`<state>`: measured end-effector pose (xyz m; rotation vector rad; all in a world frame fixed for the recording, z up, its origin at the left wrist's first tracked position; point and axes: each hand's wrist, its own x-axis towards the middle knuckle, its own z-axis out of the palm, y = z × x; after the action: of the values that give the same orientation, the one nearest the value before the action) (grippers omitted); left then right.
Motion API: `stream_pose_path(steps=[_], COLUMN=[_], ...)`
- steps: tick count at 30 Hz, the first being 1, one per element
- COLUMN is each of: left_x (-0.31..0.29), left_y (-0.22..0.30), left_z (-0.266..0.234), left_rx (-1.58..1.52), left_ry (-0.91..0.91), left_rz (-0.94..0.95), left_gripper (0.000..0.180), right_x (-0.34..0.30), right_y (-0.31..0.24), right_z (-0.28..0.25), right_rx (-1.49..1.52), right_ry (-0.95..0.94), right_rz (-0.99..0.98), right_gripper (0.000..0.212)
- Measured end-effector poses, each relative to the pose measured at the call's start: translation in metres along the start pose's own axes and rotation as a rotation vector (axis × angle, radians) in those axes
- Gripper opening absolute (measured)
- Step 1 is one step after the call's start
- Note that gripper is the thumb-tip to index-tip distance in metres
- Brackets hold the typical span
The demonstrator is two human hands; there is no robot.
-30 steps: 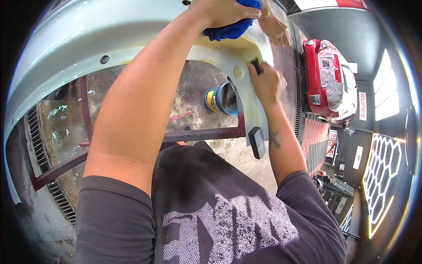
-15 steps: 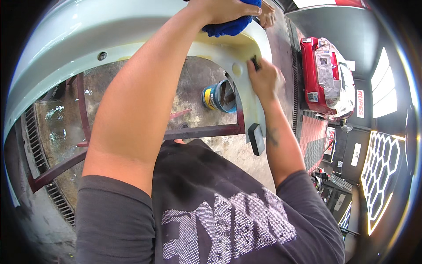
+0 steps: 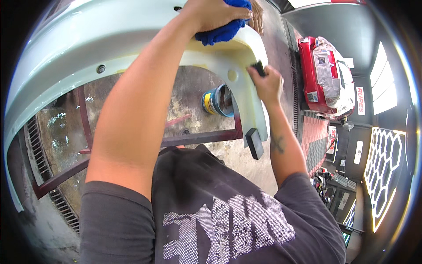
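Observation:
A pale mint car body panel [image 3: 110, 33] with yellowish patches curves across the upper left. My left hand [image 3: 210, 14] is closed on a bunched blue cloth [image 3: 222, 34], pressed to the panel near its upper right bend. In my right hand [image 3: 270, 83] is a small black block [image 3: 258, 68], held between thumb and fingers at the panel's right edge, beside a round yellowish spot [image 3: 233, 75]. Its underside is hidden. Lower on the same edge rests a second block [image 3: 255, 143], black and grey. Another person's fingers [image 3: 256, 20] show just right of the cloth.
Dark red metal bars [image 3: 202, 138] of a stand run under the panel. A blue bucket [image 3: 218, 101] stands on the wet, stained floor. Floor grates [image 3: 37, 145] lie at the left. Right of me, farther off, is a red car [image 3: 309, 72] partly covered with newspaper.
My right hand has shifted slightly right along the panel edge, and more of the black block shows. My left hand still presses the cloth. The whole view has tilted a little.

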<state>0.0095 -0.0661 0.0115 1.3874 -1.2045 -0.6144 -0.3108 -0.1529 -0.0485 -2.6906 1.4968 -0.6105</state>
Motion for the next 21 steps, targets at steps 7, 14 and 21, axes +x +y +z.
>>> stream_pose_path(steps=[7, 14, 21], left_x=[-0.003, 0.005, 0.014], left_y=[0.0, -0.002, -0.03], left_z=[0.007, 0.015, 0.023], left_rx=[0.115, 0.276, 0.092], left_ry=[0.027, 0.058, 0.046], left_rz=[0.051, -0.02, 0.096], left_gripper=[0.049, 0.064, 0.06], right_x=[0.052, 0.091, 0.121], right_y=[-0.017, -0.005, -0.008], right_z=[0.002, -0.007, -0.004], right_rx=[-0.003, -0.003, 0.268], right_ry=[-0.034, -0.128, -0.263], right_rz=[-0.236, -0.3, -0.365], right_gripper=[0.063, 0.069, 0.068])
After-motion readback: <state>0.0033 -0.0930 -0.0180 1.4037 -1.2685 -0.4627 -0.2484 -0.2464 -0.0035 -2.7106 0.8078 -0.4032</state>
